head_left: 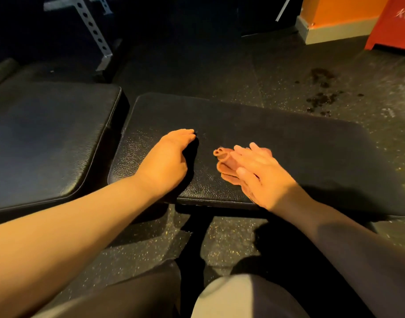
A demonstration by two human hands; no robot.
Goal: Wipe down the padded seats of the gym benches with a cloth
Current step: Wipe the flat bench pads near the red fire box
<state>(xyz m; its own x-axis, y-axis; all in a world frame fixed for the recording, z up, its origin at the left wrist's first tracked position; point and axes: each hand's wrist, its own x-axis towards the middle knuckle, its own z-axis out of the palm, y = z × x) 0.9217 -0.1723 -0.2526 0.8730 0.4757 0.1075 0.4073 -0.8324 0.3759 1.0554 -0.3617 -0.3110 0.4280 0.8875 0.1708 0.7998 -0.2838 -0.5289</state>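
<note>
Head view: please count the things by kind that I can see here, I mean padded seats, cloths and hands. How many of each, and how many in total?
Padded seats: 2, the left pad and the right pad
Cloths: 1, the pinkish cloth under the right hand
Hands: 2, the right hand and the left hand
Total: 5

Dark wet stains (321, 92) on speckled rubber floor (254, 65); perforated steel upright (94, 31); orange wall (341, 8); red cabinet (394, 24).

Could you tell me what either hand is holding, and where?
Nothing is gripped: the right hand presses flat on the crumpled orange cloth; the left hand rests on the black padded seat.
</note>
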